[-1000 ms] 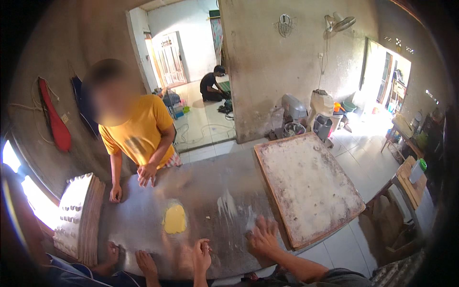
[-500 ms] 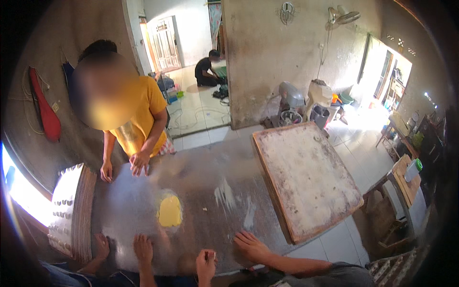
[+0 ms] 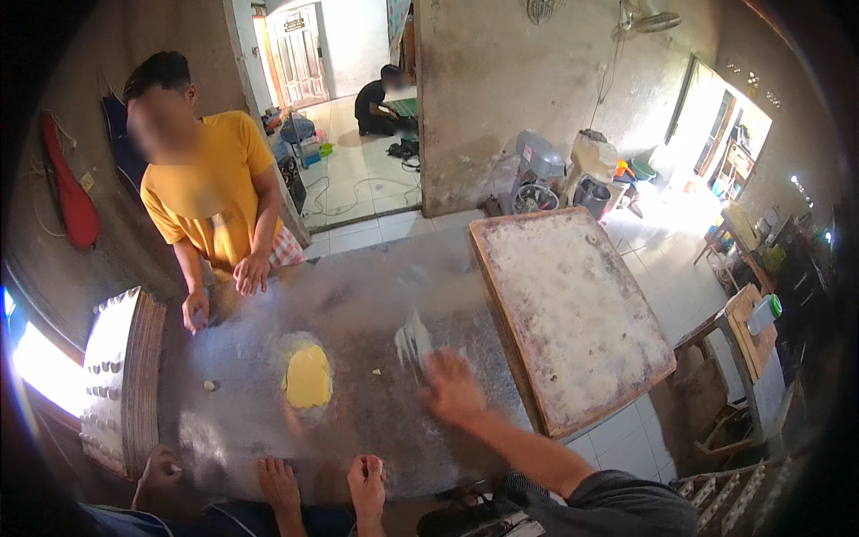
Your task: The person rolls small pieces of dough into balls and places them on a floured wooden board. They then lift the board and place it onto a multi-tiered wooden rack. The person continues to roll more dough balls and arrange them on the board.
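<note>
My right hand (image 3: 455, 389) reaches over the dark tabletop (image 3: 358, 447), beside a streaky white powder smear (image 3: 412, 340). Motion blurs its fingers, and I cannot make out anything in it. Close to the near edge my left hand (image 3: 367, 485) is closed, with fingers curled; a small dark reddish thing seems to show in it, too small to name. Left of centre lies a flat yellow, dough-like slab (image 3: 308, 376) ringed by white powder. A tiny pale scrap (image 3: 377, 371) lies between the slab and the smear.
A co-worker in a yellow shirt (image 3: 219, 188) stands across the table. Another's hands (image 3: 277, 483) are to my left. A small pale lump (image 3: 210, 386) lies near stacked boards (image 3: 134, 385) at left. A large floury board (image 3: 573, 313) covers the right end.
My right hand has lifted from near the front edge and moved farther over the table, toward the smear. The small pale lump at left has appeared. My view has shifted slightly.
</note>
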